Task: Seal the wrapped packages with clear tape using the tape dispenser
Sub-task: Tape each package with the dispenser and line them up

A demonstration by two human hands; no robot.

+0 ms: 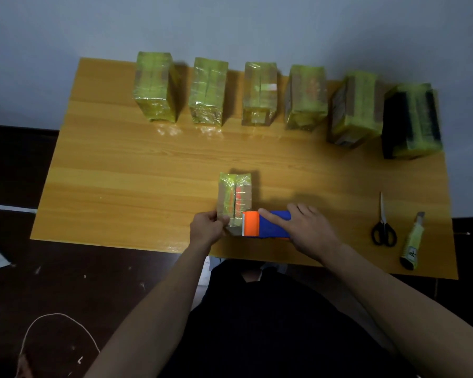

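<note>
Now the right hand (307, 230) grips the tape dispenser (265, 224), index finger stretched along its top toward the orange end. Its long axis runs left to right, with the orange end pointing left and meeting the near end of the small wrapped package (234, 200). The left hand (208, 224) pinches that package's near left corner. The package lies lengthwise, pointing away from the person, near the front edge of the table (120, 181). Six more wrapped packages (260, 96) stand in a row along the far side. Scissors (383, 225) and a utility knife (413, 241) lie at right, apart from the hands.
</note>
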